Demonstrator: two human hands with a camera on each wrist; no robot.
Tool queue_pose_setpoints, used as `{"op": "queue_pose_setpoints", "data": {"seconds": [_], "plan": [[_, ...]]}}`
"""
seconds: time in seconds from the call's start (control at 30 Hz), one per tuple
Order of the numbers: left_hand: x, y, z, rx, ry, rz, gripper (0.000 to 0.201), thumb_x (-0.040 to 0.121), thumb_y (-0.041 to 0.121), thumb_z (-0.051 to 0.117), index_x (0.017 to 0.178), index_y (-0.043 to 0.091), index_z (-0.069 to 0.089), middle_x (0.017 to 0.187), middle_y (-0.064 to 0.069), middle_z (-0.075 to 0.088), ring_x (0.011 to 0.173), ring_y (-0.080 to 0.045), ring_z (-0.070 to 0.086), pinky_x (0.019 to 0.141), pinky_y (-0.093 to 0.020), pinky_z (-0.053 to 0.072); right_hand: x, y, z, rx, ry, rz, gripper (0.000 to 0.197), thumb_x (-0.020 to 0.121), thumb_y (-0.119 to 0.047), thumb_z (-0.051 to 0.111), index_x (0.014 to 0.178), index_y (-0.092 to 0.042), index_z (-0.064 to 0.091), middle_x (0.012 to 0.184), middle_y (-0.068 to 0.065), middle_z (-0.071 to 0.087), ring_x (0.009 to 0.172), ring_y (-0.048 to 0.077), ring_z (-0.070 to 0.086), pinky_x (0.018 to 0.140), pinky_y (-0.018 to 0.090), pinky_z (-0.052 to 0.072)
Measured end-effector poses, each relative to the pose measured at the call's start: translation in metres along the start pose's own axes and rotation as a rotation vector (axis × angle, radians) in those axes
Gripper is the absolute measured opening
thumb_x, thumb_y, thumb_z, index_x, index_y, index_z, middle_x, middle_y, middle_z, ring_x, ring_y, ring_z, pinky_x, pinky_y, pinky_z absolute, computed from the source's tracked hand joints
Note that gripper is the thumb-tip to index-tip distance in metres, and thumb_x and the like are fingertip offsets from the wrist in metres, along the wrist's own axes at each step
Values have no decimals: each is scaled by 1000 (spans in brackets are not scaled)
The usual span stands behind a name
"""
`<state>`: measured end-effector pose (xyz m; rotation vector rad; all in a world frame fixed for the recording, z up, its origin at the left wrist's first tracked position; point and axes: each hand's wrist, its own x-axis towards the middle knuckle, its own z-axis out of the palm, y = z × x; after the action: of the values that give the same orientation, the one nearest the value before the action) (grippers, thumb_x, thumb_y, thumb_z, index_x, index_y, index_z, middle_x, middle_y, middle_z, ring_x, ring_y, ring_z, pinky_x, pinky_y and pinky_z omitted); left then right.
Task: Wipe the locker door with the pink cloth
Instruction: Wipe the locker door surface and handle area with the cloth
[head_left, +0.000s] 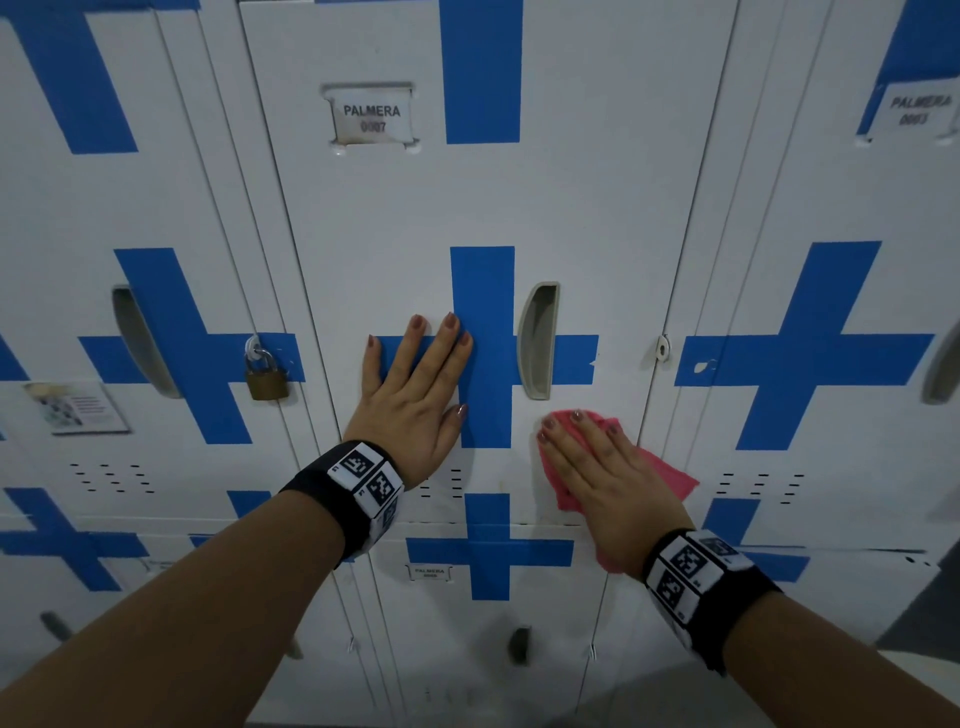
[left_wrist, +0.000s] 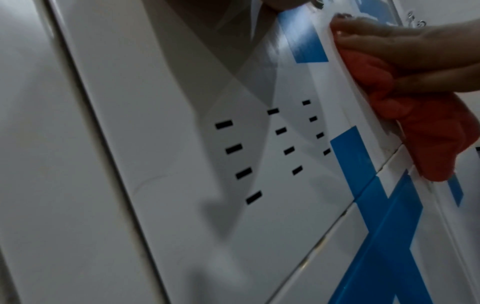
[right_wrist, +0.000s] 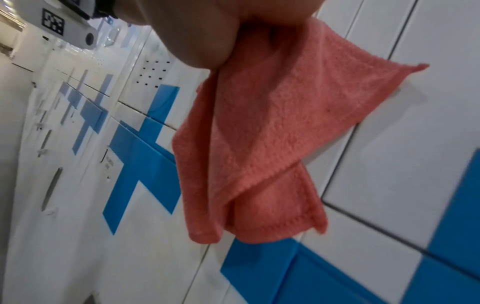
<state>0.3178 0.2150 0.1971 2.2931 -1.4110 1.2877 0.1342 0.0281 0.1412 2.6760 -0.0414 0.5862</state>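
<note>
The white locker door labelled PALMERA 0007 carries a blue cross and a grey recessed handle. My left hand lies flat on it, fingers straight, over the left arm of the cross. My right hand presses the pink cloth flat against the door's lower right part, below the handle. The cloth hangs folded under the palm in the right wrist view, and the left wrist view shows the cloth bunched under the right hand's fingers.
A brass padlock hangs on the locker to the left. A latch hasp sits at the door's right edge. Vent slots run along the door's bottom, with more lockers below and to both sides.
</note>
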Motion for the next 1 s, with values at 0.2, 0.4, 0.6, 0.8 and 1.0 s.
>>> {"op": "queue_pose_setpoints", "data": {"seconds": [0.2, 0.4, 0.6, 0.8, 1.0], "plan": [[0, 0, 1, 1, 9, 5, 74, 91, 41, 31, 148, 22, -11, 155, 4, -20, 144, -23, -16, 113, -51, -9, 2, -11, 3, 17, -44, -100, 129, 43, -14, 79, 149, -11, 5, 158, 6, 3, 144, 24, -8, 117, 43, 1], [0, 0, 0, 3, 6, 1, 75, 91, 41, 32, 148, 22, -11, 155, 4, -21, 143, -22, -17, 113, -50, -11, 4, -15, -12, 130, -44, -144, 116, 40, -39, 90, 139, -12, 36, 142, 5, 45, 131, 24, 42, 105, 41, 33], [0, 0, 0, 0, 4, 3, 76, 91, 41, 34, 149, 21, -11, 155, 5, -21, 143, -22, -16, 113, -52, -9, 32, -6, -62, 201, 297, -70, 100, 60, -31, 78, 142, -5, 26, 149, 9, 26, 139, 26, 23, 117, 38, 12], [0, 0, 0, -3, 11, 3, 76, 91, 40, 35, 148, 21, -11, 155, 5, -21, 143, -23, -16, 112, -52, -8, 84, 3, -106, 232, 400, 215, 69, 85, -15, 39, 148, -3, 12, 156, 15, 9, 144, 30, -2, 117, 48, 7], [0, 0, 0, 5, 22, 8, 75, 90, 41, 34, 149, 21, -10, 155, 5, -20, 143, -22, -16, 113, -51, -10, 84, -4, -88, 40, 307, 140, 73, 89, -22, 52, 148, -6, 14, 157, 11, 11, 143, 31, -1, 116, 45, -4]]}}
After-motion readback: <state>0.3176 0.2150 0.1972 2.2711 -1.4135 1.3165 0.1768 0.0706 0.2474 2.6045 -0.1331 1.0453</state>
